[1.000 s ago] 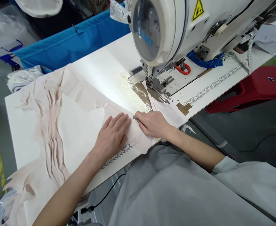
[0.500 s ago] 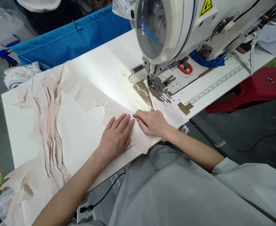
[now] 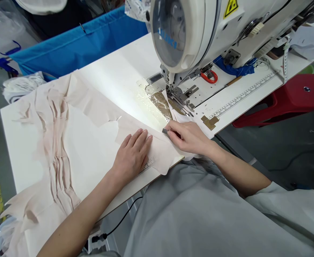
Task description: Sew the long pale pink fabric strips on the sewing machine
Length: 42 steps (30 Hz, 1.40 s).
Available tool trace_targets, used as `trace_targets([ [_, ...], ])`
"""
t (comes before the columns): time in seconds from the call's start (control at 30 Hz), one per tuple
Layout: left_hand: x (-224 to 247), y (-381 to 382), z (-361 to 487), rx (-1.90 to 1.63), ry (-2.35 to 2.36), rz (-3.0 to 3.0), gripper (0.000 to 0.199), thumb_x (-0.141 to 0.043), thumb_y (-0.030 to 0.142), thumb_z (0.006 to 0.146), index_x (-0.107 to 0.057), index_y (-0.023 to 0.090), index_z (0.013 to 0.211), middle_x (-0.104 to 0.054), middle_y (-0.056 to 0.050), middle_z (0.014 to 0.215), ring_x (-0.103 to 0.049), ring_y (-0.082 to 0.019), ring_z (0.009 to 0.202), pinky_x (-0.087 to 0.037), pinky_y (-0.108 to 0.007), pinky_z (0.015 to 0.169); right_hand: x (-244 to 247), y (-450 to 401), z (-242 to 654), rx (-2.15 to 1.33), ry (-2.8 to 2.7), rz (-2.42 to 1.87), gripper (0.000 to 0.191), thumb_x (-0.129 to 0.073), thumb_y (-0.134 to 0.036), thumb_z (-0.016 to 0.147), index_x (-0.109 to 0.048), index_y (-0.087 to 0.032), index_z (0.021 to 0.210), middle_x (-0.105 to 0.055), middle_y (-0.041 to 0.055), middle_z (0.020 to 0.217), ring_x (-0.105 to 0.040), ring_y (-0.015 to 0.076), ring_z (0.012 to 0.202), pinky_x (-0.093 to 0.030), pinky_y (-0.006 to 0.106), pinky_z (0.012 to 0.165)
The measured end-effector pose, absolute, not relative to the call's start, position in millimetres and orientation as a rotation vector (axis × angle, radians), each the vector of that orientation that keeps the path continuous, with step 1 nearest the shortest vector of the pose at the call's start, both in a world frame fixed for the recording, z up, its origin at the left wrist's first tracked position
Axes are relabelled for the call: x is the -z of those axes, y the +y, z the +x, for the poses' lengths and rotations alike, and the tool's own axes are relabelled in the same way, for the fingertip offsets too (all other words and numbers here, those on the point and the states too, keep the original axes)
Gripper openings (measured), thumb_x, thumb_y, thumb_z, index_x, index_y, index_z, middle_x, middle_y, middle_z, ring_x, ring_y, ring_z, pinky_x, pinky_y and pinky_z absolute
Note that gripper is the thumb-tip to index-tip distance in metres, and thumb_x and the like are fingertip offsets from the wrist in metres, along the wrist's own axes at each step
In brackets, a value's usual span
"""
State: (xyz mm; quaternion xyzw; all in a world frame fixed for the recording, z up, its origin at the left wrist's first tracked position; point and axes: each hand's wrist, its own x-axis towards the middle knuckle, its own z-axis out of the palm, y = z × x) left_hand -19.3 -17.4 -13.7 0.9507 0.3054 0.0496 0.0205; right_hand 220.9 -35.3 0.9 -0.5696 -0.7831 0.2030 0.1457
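Thin pale-pink fabric (image 3: 92,100) is laid across the white tabletop (image 3: 119,78), flattened beneath the left hand (image 3: 131,153) with fingers extended, but seemingly unworked at its left-side folds (image 3: 59,150), while a small dark-grey flat tool (image 3: 165,131) is pinched in the right hand (image 3: 190,137).

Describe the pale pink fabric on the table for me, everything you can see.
The fabric looks thin, soft and matte. It lies loosely across the white table, with a band of long, crumpled folds on the left side and uneven edges. At the near left it spills past the table's edge. The left hand rests palm-down on it; the right hand is over it, gripping a small grey tool. Whether the tool touches it is unclear.
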Motion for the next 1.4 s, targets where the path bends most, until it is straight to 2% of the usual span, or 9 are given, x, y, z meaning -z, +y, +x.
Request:
trace_targets([
  [0.1, 13.5, -19.0, -17.6, -0.124, 0.934, 2.945, 0.048, -0.046, 0.019, 0.090, -0.048, 0.015, 0.138, -0.049, -0.018, 0.144, -0.041, -0.033, 0.138, -0.041, -0.049, 0.106, 8.5, -39.2, 215.8, -0.582, -2.238, -1.603, 0.025, -0.032, -0.026, 0.095, -0.055, -0.018, 0.102, -0.068, 0.0023, 0.078, -0.053, 0.0140, 0.061, -0.024, 0.026, 0.056],
  [0.23, 13.4, -23.2, -14.7, -0.121, 0.936, 2.955, 0.048, -0.049, 0.023, 0.091, -0.050, 0.020, 0.138, -0.045, -0.021, 0.146, -0.038, -0.036, 0.139, -0.040, -0.053, 0.105, 16.1, -45.0, 207.9, -0.553, -2.263, -1.626, 0.028, -0.030, -0.025, 0.097, -0.055, -0.017, 0.106, -0.071, 0.0045, 0.088, -0.059, 0.0149, 0.069, -0.023, 0.027, 0.055],
  [0.53, 14.5, -25.8, -12.3, -0.159, 0.926, 3.005, 0.046, -0.050, 0.025, 0.093, -0.051, 0.021, 0.138, -0.046, -0.024, 0.144, -0.041, -0.039, 0.137, -0.042, -0.054, 0.102, 14.5, -46.6, 203.1, -0.549, -2.306, -1.676, 0.028, -0.032, -0.025, 0.097, -0.057, -0.018, 0.106, -0.073, 0.0042, 0.095, -0.064, 0.0159, 0.076, -0.023, 0.027, 0.054],
  [0.67, 14.1, -25.9, -12.3, -0.168, 0.926, 3.025, 0.046, -0.050, 0.026, 0.093, -0.052, 0.020, 0.138, -0.047, -0.024, 0.143, -0.042, -0.040, 0.136, -0.043, -0.054, 0.101, 10.4, -44.5, 200.6, -0.524, -2.379, -1.704, 0.026, -0.034, -0.022, 0.095, -0.058, -0.018, 0.103, -0.072, 0.0047, 0.092, -0.062, 0.0158, 0.073, -0.020, 0.028, 0.054],
  [0.87, 12.9, -24.9, -13.3, -0.130, 0.927, 3.022, 0.047, -0.052, 0.025, 0.091, -0.051, 0.021, 0.138, -0.046, -0.024, 0.144, -0.043, -0.039, 0.136, -0.044, -0.054, 0.101, -3.4, -53.9, 217.5, -0.537, -2.511, -1.663, 0.020, -0.037, -0.018, 0.089, -0.056, -0.019, 0.087, -0.067, 0.0025, 0.075, -0.054, 0.0144, 0.062, -0.017, 0.029, 0.052],
  [1.03, 8.9, -21.2, -13.0, -0.122, 0.961, 2.971, 0.043, -0.048, 0.023, 0.092, -0.053, 0.020, 0.135, -0.048, -0.020, 0.144, -0.043, -0.036, 0.136, -0.042, -0.054, 0.103, -6.6, -58.3, 220.6, -0.530, -2.505, -1.700, 0.020, -0.036, -0.018, 0.089, -0.055, -0.019, 0.085, -0.066, 0.0019, 0.074, -0.052, 0.0138, 0.061, -0.016, 0.028, 0.052],
  [1.2, 11.2, -23.2, -6.6, -0.259, 0.846, 2.983, 0.039, -0.042, 0.021, 0.094, -0.054, 0.016, 0.131, -0.054, -0.014, 0.141, -0.046, -0.027, 0.135, -0.039, -0.048, 0.108, -0.7, -49.1, 209.5, -0.495, -2.468, -1.712, 0.021, -0.036, -0.019, 0.091, -0.056, -0.018, 0.090, -0.067, 0.0034, 0.077, -0.053, 0.0145, 0.062, -0.017, 0.029, 0.052],
  [1.4, 14.9, -28.7, -1.4, -0.268, 0.830, 3.031, 0.038, -0.043, 0.021, 0.095, -0.054, 0.014, 0.131, -0.056, -0.012, 0.140, -0.050, -0.027, 0.131, -0.039, -0.047, 0.106, 13.8, -46.1, 214.6, -0.549, -2.303, -1.640, 0.026, -0.031, -0.024, 0.096, -0.056, -0.018, 0.101, -0.070, 0.0037, 0.082, -0.057, 0.0150, 0.066, -0.022, 0.027, 0.054],
])
